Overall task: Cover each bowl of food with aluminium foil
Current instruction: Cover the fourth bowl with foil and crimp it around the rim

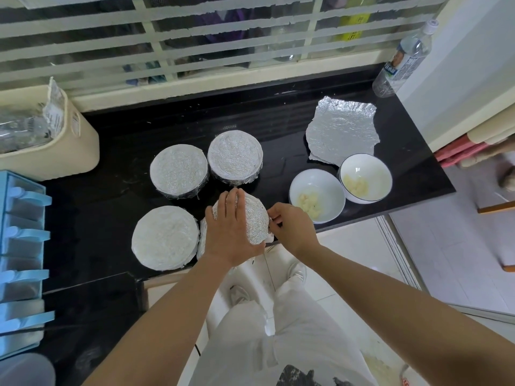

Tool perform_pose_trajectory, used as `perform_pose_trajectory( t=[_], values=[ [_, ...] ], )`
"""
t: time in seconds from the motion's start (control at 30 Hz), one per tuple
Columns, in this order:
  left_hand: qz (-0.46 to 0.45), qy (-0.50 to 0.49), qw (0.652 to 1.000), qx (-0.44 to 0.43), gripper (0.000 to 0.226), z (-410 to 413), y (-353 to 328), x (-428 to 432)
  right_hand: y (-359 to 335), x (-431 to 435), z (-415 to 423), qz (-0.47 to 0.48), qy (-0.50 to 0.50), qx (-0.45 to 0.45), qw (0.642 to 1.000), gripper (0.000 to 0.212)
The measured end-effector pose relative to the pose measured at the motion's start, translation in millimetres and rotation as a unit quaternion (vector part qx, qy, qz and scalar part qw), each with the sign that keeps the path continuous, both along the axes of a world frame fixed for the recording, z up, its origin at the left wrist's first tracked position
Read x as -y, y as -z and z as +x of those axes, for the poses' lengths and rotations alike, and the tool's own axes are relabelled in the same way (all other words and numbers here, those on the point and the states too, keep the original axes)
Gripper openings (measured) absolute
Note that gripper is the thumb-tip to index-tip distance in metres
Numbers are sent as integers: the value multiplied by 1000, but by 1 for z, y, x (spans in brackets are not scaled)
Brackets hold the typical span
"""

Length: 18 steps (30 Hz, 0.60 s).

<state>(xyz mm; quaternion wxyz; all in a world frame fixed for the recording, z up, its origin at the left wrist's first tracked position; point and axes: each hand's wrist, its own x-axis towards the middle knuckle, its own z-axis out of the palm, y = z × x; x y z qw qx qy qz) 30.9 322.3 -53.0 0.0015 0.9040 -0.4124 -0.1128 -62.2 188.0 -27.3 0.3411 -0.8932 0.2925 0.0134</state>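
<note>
Three round foil-capped bowls (178, 169) sat finished on black bench (117, 151). Left hand (232, 232) lay flat steadying fourth foil-covered bowl (252, 217) at front edge; right hand (289, 225) fingers (274, 220) pinched foil rim, crimping. Two white bowls (316, 195) uncovered, spare foil sheet (341, 135) waiting.

Bright, even daylight from the slatted window (195, 37) at top; soft shadows only, w/ faint ones under the foil-covered bowls (178, 169). Glossy black worktop (278, 112) shows pale streaky reflections of the slats near its far edge, and the loose foil sheet (341, 132) glares white, texture nearly blown out. Wide-angle lens bends straight lines at the edges, e.g. the blue rack (22, 246) at left; centre is sharp, corners soft, forearms at bottom slightly blurred & stretched.
</note>
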Motion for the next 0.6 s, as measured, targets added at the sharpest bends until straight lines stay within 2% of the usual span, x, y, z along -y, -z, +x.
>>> perform_pose_trajectory(
  t=[0.17,0.6],
  values=[
    [1,-1,1000,5,123,0,-1,0,-5,2,1,-54,-14,-34,998,10],
    [-13,-14,1000,-3,122,-4,-1,3,-6,14,6,-84,-75,-32,993,12]
  ],
)
